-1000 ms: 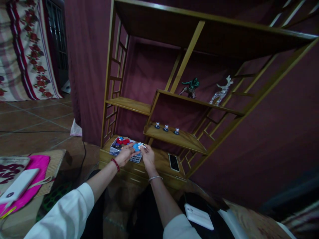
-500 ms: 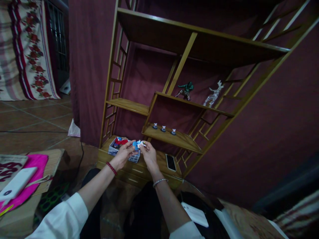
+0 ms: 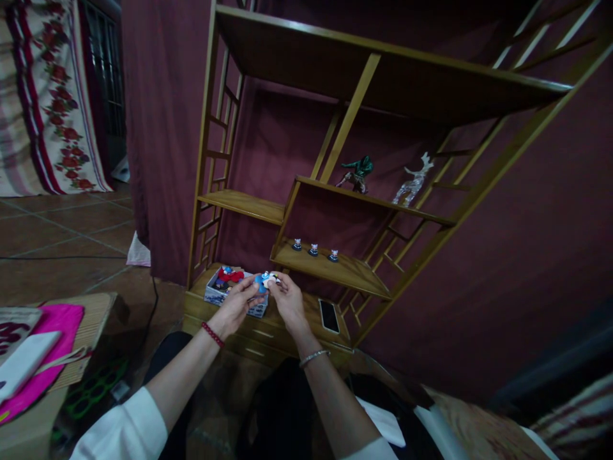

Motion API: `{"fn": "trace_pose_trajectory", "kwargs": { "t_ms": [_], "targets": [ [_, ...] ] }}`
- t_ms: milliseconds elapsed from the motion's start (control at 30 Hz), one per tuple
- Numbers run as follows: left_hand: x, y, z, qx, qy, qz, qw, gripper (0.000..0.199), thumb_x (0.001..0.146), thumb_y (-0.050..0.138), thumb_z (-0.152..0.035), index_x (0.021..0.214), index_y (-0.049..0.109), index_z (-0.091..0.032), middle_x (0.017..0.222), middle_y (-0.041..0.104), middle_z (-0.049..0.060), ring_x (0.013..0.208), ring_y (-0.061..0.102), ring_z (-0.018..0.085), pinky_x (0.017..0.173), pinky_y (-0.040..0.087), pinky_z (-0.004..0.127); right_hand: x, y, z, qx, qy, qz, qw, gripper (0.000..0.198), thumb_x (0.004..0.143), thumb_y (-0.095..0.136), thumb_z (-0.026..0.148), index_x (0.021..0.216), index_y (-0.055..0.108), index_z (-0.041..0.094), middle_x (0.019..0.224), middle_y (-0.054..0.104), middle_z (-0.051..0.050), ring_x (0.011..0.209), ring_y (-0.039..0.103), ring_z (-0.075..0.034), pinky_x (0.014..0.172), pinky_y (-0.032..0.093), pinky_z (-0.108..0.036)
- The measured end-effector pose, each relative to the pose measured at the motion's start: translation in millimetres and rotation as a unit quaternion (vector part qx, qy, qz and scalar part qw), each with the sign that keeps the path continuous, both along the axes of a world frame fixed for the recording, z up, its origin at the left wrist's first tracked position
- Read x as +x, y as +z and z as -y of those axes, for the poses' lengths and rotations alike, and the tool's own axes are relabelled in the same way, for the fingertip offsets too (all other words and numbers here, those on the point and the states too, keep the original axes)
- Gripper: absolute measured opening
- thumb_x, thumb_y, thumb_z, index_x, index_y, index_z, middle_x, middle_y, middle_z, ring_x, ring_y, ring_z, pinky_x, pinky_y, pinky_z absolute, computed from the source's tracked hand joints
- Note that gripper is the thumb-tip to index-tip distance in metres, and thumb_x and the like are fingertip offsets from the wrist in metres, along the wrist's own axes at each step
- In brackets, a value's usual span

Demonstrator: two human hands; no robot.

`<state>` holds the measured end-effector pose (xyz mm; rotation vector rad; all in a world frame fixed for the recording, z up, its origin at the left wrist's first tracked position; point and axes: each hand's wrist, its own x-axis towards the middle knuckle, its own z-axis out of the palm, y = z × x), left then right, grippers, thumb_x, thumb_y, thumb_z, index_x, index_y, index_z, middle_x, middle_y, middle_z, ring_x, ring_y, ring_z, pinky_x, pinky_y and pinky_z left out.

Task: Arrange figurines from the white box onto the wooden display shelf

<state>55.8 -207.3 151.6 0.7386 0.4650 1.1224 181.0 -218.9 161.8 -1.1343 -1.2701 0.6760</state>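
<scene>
Both hands meet in front of the shelf unit around a small blue and white figurine [image 3: 265,280]. My left hand [image 3: 239,301] is closed on its blue side, and my right hand [image 3: 287,300] pinches the white side; the fingers partly cover it. Just behind and left of my hands, a patterned open box [image 3: 214,294] holds red and blue toy figures [image 3: 231,275]. Three small figurines [image 3: 313,250] on dark bases stand in a row on the low shelf [image 3: 345,271] above.
A phone [image 3: 329,316] lies on the cabinet top at right. Higher up stand a green figure [image 3: 358,173] and a clear deer figurine [image 3: 413,179]. At left a table [image 3: 90,313] bears a pink cloth [image 3: 67,319] and a white device [image 3: 29,363].
The view has shifted slightly. Both hands keep hold of the blue and white figurine, with hardly any change in grip.
</scene>
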Motion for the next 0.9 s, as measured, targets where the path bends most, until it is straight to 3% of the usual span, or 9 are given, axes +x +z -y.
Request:
{"fn": "trace_pose_trajectory", "kwargs": {
  "t_ms": [200,533,900],
  "targets": [
    [10.6,-5.6,-7.4,-0.028,-0.012,0.011,0.999,0.017,0.076,0.057,-0.014,0.093,0.059,-0.015,0.087,0.065,0.005,0.071,0.064,0.012,0.059,0.050,0.020,9.8,-4.1,-9.6,-0.002,0.009,-0.011,1.000,0.027,0.068,0.061,0.032,0.091,0.059,0.019,0.088,0.066,-0.004,0.080,0.061,-0.016,0.074,0.049,-0.029],
    [19.5,-13.6,-24.3,-0.050,-0.039,0.040,0.997,0.012,0.079,0.056,-0.022,0.087,0.057,-0.012,0.079,0.064,0.006,0.067,0.064,0.013,0.061,0.051,0.021,20.4,1.8,-20.8,-0.042,0.009,-0.026,0.999,0.030,0.065,0.063,0.034,0.089,0.060,0.017,0.079,0.067,-0.003,0.071,0.061,-0.015,0.065,0.050,-0.026],
    [29.6,-0.7,-35.8,-0.070,-0.050,0.045,0.995,0.013,0.080,0.055,-0.023,0.085,0.059,-0.012,0.078,0.065,0.006,0.068,0.063,0.013,0.063,0.051,0.022,31.6,13.5,-31.7,-0.040,0.020,-0.045,0.998,0.035,0.063,0.065,0.040,0.088,0.061,0.016,0.081,0.068,-0.005,0.073,0.063,-0.017,0.065,0.051,-0.027]
  ]
}}
